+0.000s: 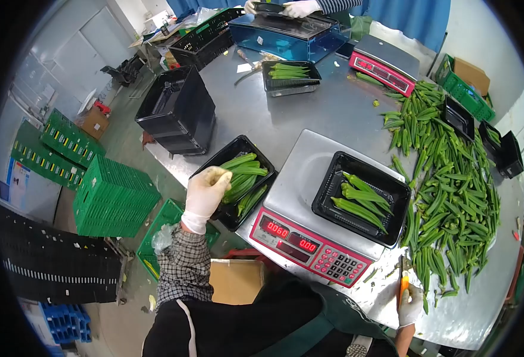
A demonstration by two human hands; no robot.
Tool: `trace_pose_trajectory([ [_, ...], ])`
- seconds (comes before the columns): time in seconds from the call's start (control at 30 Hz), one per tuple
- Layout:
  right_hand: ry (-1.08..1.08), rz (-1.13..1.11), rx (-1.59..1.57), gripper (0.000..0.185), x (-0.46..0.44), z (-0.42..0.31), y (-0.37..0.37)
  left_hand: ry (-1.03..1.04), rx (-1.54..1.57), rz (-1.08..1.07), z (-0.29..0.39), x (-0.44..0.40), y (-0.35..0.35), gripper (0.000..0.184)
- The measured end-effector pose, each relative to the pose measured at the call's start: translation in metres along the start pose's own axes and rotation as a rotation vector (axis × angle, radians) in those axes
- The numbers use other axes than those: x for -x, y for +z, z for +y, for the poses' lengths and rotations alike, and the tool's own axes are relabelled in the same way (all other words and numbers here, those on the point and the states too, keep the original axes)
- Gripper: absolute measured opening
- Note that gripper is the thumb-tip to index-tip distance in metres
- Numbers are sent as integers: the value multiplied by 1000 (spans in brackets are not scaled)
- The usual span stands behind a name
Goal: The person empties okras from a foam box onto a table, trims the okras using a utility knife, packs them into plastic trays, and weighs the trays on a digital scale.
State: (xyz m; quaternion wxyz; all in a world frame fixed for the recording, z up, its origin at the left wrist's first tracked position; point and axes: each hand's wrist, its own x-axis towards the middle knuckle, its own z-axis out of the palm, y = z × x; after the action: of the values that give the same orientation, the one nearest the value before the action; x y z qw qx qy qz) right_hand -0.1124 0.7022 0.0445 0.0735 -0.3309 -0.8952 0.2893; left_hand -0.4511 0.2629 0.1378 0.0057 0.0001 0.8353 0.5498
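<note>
Gloved hands, two. Left hand (208, 191): fingers bunched over one black tray (225, 153) of okra (244, 172), partly covered; whether any is held cannot be told. To its right, one scale (300, 160) is seen, one loaded tray (327, 193) borne. By the right hand (411, 304), one orange-handled tool (404, 284) is gripped, handle partly hidden.

Left of centre, the gloved left hand (207, 190) was bent with curled fingers over okra (241, 178) in a black tray (217, 159). At the lower right, the gloved right hand (412, 303) gripped an orange-handled tool (404, 285). Near the centre, a scale (300, 166) with lit red digits bore a second tray (327, 187) of okra pods (360, 202). A large heap (452, 202) of okra covered the right side. Stacked black containers (179, 113) stood at upper left; at the top edge, a co-worker's gloved hands (300, 8) were above a blue box (292, 43).
</note>
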Motion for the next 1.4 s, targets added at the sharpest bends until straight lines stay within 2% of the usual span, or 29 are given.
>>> trace_pose_trajectory([
  [0.1, -27, 20, -26, 20, -1, -7, 0, 734, -802, 137, -8, -21, 7, 22],
  [0.13, -21, 13, -26, 20, 0, -9, 0, 631, -832, 49, -12, -24, 11, 26],
  [0.23, -56, 26, -12, 19, 1, -6, 0, 573, -1066, -11, -31, -36, 14, 24],
  [0.3, -149, 70, 15, 17, 3, 11, 3, 567, -1026, 35, -38, -37, 16, 20],
  [0.53, -118, 75, 38, 18, 3, 22, 6, 575, -887, 183, -52, -25, 19, 16],
  [0.63, -162, 90, 18, 19, -1, 1, 4, 641, -760, 260, -39, -14, 15, 15],
  [0.7, -180, 107, -7, 20, -1, -5, -3, 668, -556, 371, -19, 6, 18, 16],
  [0.73, -193, 79, -137, 21, -2, -23, -9, 617, -320, 397, 1, 23, 27, 19],
  [0.77, -196, 60, -257, 23, -2, -42, -11, 618, -272, 359, 22, 39, 37, 22],
  [0.8, -132, 21, -341, 19, -2, -60, -11, 761, -301, 275, 41, 53, 51, 24],
  [0.83, -132, -74, -452, 34, -2, -71, -9, 849, -222, 146, 53, 69, 71, 28],
  [0.9, -82, -318, -837, 40, 4, -131, -18, 967, -70, -219, 70, 100, 115, 32],
  [0.97, -72, -444, -1211, 36, 13, -153, -13, 1024, 63, -552, 76, 124, 160, 31],
  [1.03, -60, -320, -1262, 28, 18, -142, -7, 1057, 45, -717, 61, 153, 199, 34],
  [1.1, 26, -155, -1184, 12, 29, -105, -23, 967, 62, -817, 70, 155, 202, 43],
  [1.13, 138, -26, -1116, 8, 41, -80, -37, 920, 69, -867, 76, 154, 200, 47],
  [1.17, 339, 18, -1065, 6, 54, -56, -55, 865, 55, -865, 78, 148, 195, 49],
  [1.27, 533, -25, -414, 12, 103, 45, -75, 742, 12, -864, 68, 134, 186, 39],
  [1.3, 443, -48, -16, 18, 123, 90, -66, 699, -14, -883, 64, 134, 184, 36],
  [1.37, 391, 75, 120, 24, 110, 82, -64, 693, 7, -916, 63, 136, 188, 33],
  [1.4, 328, 107, 50, 26, 87, 64, -63, 711, 20, -926, 65, 138, 191, 32],
])
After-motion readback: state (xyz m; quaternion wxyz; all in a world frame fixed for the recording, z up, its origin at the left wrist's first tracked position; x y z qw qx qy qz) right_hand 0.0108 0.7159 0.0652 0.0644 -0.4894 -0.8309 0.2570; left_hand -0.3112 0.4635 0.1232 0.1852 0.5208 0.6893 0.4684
